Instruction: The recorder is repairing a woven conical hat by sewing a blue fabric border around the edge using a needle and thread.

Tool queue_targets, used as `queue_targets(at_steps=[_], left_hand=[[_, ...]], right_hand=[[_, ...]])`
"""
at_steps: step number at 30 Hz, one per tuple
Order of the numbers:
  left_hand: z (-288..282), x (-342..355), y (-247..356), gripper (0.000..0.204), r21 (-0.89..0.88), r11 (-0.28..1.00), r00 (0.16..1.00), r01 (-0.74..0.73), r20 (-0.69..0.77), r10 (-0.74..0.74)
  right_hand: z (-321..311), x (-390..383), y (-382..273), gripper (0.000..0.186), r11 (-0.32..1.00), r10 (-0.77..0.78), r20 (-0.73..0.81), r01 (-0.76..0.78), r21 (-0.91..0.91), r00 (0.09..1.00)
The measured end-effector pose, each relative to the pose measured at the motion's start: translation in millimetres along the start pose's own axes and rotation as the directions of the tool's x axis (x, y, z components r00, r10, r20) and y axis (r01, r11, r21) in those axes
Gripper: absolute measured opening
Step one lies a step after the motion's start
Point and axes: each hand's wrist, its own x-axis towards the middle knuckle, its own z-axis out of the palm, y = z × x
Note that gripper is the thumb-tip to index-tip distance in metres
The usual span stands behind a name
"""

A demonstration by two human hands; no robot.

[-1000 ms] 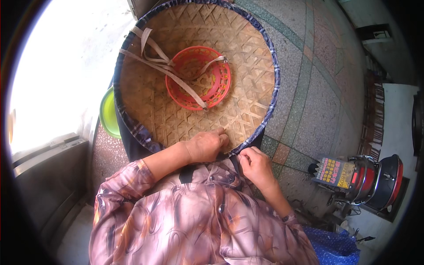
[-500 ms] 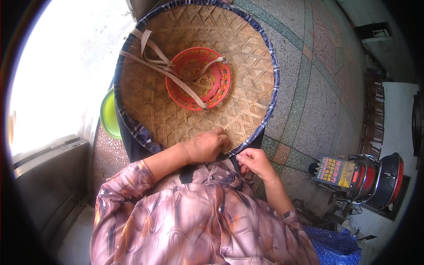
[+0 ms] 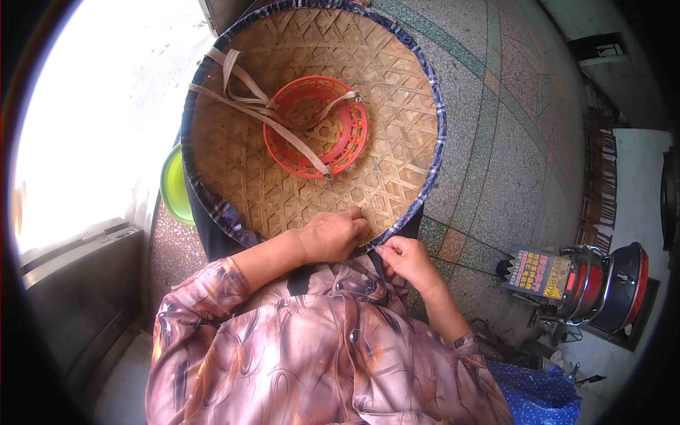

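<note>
A wide, round hat of woven bamboo [image 3: 397, 134] rests hollow side up across my lap, its rim wrapped in dark blue checked cloth edging [image 3: 439, 134]. At its centre sits a small red plastic basket [image 3: 316, 168], with pale cloth straps [image 3: 287, 134] tied to it. My left hand [image 3: 331, 235] lies over the near rim, its curled fingers closed on the edge; their tips are partly hidden. Just to the right, my right hand [image 3: 407, 259] pinches the cloth edging between thumb and forefinger. Whether a needle or thread is in it, I cannot tell.
A bright green basin [image 3: 176, 185] stands left of the hat, near a sunlit doorway [image 3: 85, 127]. Patterned stone floor [image 3: 482, 184] stretches to the right. A parked motorbike [image 3: 591, 283] stands at the right, and blue dotted cloth [image 3: 535, 389] lies at the lower right.
The hat has shifted very slightly to the left. Both hands keep nearly the same place and grip at the near rim.
</note>
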Motion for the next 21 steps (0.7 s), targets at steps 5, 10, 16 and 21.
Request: queue_targets(at_steps=[5, 10, 16, 21], left_hand=[[0, 5, 1, 0.011, 0.042, 0.999, 0.999, -0.027, 0.038, 0.026], [-4, 7, 3, 0.019, 0.245, 0.956, 0.978, -0.159, 0.17, 0.119], [5, -2, -1, 0.024, 0.281, 0.937, 0.979, -0.205, 0.058, 0.197], [5, -8, -1, 0.023, 0.378, 0.913, 0.988, -0.156, 0.07, 0.14]], right_hand=[[2, 2, 8, 0.023, 0.988, -0.071, -0.048, 0.063, -0.143, 0.996], [-11, -14, -28, 0.018, 0.909, -0.156, -0.031, 0.131, -0.396, 0.987], [-1, -8, -67, 0.01, 0.648, -0.689, 0.01, 0.623, -0.438, 0.724], [9, 10, -61, 0.009, 0.558, -0.478, 0.172, 0.449, -0.698, 0.861]])
